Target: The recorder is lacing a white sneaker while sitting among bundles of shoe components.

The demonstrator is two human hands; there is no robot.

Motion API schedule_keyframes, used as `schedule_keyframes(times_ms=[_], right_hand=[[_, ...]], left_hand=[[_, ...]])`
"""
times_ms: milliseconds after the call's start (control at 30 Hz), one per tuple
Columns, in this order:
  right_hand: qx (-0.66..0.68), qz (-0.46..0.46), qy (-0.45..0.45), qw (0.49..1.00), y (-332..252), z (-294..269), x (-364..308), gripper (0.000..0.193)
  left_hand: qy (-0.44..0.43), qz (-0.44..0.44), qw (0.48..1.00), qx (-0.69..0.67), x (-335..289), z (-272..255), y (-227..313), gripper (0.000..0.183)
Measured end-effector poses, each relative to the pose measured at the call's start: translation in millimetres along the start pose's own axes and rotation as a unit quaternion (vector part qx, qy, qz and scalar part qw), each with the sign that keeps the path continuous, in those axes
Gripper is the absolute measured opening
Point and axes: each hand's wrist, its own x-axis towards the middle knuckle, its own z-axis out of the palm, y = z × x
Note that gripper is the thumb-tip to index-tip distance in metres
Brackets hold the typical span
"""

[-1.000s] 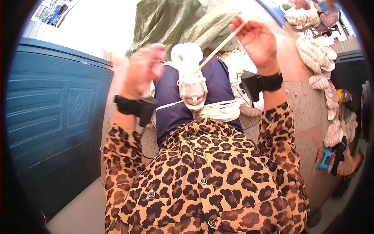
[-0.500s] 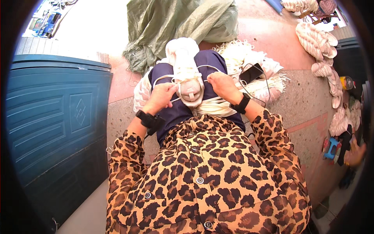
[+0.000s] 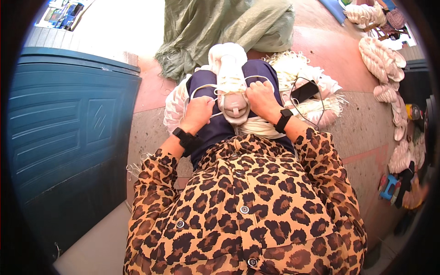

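Observation:
A white shoe (image 3: 232,85) rests on my lap between my dark-trousered knees, its toe pointing toward me. Pale shoelace (image 3: 201,86) loops out from both sides of its lacing over my thighs. My left hand (image 3: 199,112) is closed beside the toe on the left, thumb and forefinger pinched on a lace. On the other side, my right hand (image 3: 263,98) is closed with its fingertips right against the shoe's edge, seemingly on the lace; the fingers hide the exact grip. Loose pale laces (image 3: 259,127) lie across my lap below the shoe.
Beside my right leg is a pile of white shoes and laces (image 3: 327,81) with a black phone (image 3: 305,91) and cable on top. A greenish sack (image 3: 224,23) stands ahead. Bundled shoes (image 3: 378,57) line the right, near another person's hand (image 3: 415,195). A blue door (image 3: 73,119) stands left.
My right hand has come in from the right to the shoe's edge. My left hand stays beside the toe. The whole view has shifted slightly.

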Motion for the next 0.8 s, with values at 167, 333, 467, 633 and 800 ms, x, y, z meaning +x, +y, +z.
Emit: schedule_keyframes(times_ms=[167,333,467,633,800], right_hand=[[0.018,-0.017,-0.019,1.0,3.3,-5.7,-0.4,0.006],[0.023,0.02,-0.021,0.999,1.0,-1.4,-0.9,0.007],[0.031,0.056,0.006,0.998,-1.3,-5.1,-0.2,0.011],[0.036,0.033,0.048,0.998,0.9,-5.0,-4.0,0.012],[0.058,0.031,0.074,0.995,-4.7,-5.9,-10.6,0.01]], left_hand=[[0.063,0.088,0.988,0.114,5.8,9.2,-8.0,0.02],[0.095,0.137,0.975,0.15,10.2,14.1,-4.1,0.019],[0.062,0.144,0.965,0.208,9.3,18.5,11.8,0.014],[0.071,0.168,0.95,0.254,6.6,25.6,20.1,0.011],[0.174,0.162,0.929,0.284,-11.1,24.1,17.6,0.029]])
